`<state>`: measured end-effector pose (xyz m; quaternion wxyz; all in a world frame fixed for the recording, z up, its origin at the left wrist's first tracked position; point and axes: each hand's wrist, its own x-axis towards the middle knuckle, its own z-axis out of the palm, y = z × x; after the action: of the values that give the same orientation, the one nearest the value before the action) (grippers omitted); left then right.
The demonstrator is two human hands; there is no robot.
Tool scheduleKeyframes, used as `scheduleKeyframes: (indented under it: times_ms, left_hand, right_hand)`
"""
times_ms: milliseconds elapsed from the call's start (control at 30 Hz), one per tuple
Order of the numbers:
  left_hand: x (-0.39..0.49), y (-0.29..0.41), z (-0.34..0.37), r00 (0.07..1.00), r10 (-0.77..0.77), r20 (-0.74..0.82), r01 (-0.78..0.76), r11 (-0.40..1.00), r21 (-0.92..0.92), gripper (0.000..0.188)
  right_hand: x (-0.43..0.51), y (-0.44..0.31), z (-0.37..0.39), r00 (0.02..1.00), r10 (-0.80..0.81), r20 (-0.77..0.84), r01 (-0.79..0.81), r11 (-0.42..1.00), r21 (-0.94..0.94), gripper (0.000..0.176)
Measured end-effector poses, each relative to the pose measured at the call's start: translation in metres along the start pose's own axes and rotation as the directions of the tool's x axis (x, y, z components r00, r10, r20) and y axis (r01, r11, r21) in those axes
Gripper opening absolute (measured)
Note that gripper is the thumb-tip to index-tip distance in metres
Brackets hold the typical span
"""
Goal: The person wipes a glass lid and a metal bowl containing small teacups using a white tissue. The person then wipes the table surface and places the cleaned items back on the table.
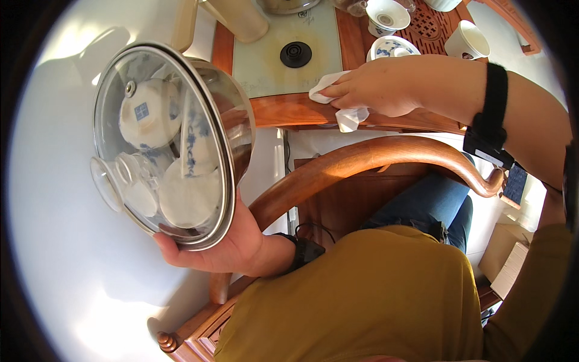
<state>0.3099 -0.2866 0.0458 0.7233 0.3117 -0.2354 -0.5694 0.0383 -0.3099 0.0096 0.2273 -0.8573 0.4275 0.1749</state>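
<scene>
My left hand [235, 244] holds a stainless steel pot [235, 122] from beneath, tilted so that its glass lid [106, 122] faces me. Through the lid I see white porcelain cups [149, 113] with blue decoration, and some pale pieces below them. A small clear glass piece [105, 183] stands out from the lid's lower left side. My right hand [382, 86] presses a crumpled white tissue [328, 86] against the wooden front edge [289, 108] of the tea table. One end of the tissue hangs over that edge.
A round black fitting [296, 54] sits on the stained glass panel [258, 68]. Behind are a beige pitcher [239, 20], a metal vessel [289, 3], a porcelain cup [386, 18], a lidded bowl [393, 46] and a paper cup [468, 40]. A curved wooden chair arm [362, 156] crosses before me.
</scene>
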Motion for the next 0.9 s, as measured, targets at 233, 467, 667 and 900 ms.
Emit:
scheduleKeyframes:
  times_ms: [233,467,667,900]
  left_hand:
    - [-0.002,-0.004,0.004,1.0,0.019,-0.011,-0.019,0.999,0.045,0.069]
    - [-0.001,-0.002,0.006,0.994,0.074,-0.077,-0.067,0.993,0.098,0.068]
    - [-0.003,-0.003,0.01,0.989,0.084,-0.123,-0.07,0.991,0.11,0.069]
    - [-0.004,-0.004,0.011,0.996,0.035,-0.083,-0.029,0.997,0.071,0.072]
  right_hand:
    - [0.0,0.009,0.009,0.975,0.056,-0.215,-0.046,0.998,0.053,0.013]
    - [0.053,-0.012,-0.033,0.876,0.129,-0.464,-0.007,0.967,0.256,0.017]
    - [0.086,-0.041,-0.062,0.888,0.219,-0.404,-0.02,0.896,0.444,0.015]
    - [0.088,-0.025,-0.038,0.99,-0.108,-0.09,0.131,0.943,0.305,0.01]
